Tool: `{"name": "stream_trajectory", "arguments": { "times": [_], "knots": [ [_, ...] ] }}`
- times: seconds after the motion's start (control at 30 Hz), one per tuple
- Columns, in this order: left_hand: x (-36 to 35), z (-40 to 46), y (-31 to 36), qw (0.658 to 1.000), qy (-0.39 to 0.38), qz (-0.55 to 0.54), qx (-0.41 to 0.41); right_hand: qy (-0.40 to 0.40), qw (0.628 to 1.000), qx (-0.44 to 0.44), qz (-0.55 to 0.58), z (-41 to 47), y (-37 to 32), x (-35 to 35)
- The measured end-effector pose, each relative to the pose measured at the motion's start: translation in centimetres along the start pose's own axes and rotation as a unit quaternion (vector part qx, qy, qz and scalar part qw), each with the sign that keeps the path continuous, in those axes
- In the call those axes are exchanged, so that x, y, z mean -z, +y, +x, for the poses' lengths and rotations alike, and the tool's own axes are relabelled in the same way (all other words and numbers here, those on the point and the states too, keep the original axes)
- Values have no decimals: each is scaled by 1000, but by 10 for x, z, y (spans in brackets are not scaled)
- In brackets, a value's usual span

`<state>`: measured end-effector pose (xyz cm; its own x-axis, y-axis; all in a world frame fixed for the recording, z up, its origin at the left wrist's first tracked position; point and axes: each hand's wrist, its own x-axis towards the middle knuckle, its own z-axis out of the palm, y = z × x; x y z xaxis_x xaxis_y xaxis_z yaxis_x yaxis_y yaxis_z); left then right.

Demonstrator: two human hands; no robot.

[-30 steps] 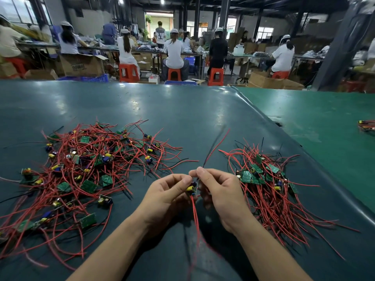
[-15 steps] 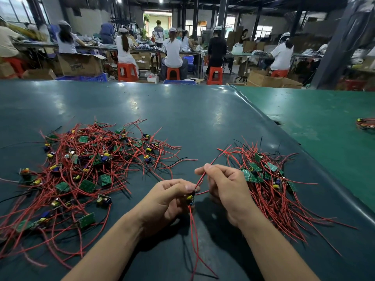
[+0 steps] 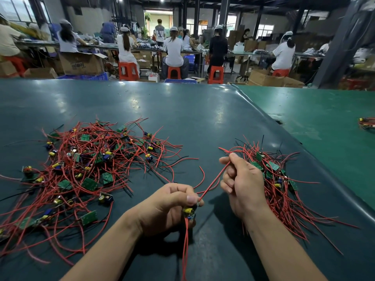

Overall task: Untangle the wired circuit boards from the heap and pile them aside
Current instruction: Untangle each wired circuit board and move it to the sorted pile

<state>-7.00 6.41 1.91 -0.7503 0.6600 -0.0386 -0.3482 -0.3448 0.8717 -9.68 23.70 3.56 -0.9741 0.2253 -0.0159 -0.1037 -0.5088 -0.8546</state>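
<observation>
A tangled heap (image 3: pixel 87 169) of small green circuit boards with red wires spreads over the left of the dark table. A tidier pile (image 3: pixel 280 183) of the same boards lies on the right. My left hand (image 3: pixel 168 207) pinches one small circuit board (image 3: pixel 190 211) with a yellow part, just above the table at the near middle. Red wires hang down from that board. My right hand (image 3: pixel 241 183) grips a red wire (image 3: pixel 213 184) that runs taut from the board up through its fingers. That hand sits right beside the sorted pile.
The dark green table (image 3: pixel 182 118) stretches far ahead. A lighter green table (image 3: pixel 324 122) adjoins on the right, with a small wire bundle (image 3: pixel 367 122) at its right edge. Several seated workers, red stools and cardboard boxes fill the background.
My hands have drawn apart. The right hand slid up and to the right along the red wire, pulling it straight, while the left hand stayed low holding the board.
</observation>
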Motion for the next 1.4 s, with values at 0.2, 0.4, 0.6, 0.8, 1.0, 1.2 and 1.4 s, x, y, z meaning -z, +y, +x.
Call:
{"name": "stream_trajectory", "arguments": {
  "times": [0.2, 0.4, 0.6, 0.8, 1.0, 1.2, 1.4],
  "knots": [
    [-2, -2, 6, 993, 108, -20, -42, -4, 999, -31, 5, 2, -3, 3],
    [-4, 3, 7, 983, 182, 17, -35, -182, 956, -107, -205, -20, 7, -7],
    [-3, 0, 6, 993, 113, 41, -6, -117, 980, -63, -146, -11, 2, -2],
    [0, -7, 3, 999, 15, 36, 7, -6, 999, -33, -20, 2, -8, 6],
    [6, -6, 10, 986, 86, -108, -92, -48, 992, -46, -105, -5, 2, 0],
    [4, -5, 15, 956, 127, -231, -125, -226, 947, -52, -224, -26, 18, -11],
    [0, -1, 15, 953, 163, -219, -132, -226, 964, 7, -142, -25, 15, -11]
  ]
}}
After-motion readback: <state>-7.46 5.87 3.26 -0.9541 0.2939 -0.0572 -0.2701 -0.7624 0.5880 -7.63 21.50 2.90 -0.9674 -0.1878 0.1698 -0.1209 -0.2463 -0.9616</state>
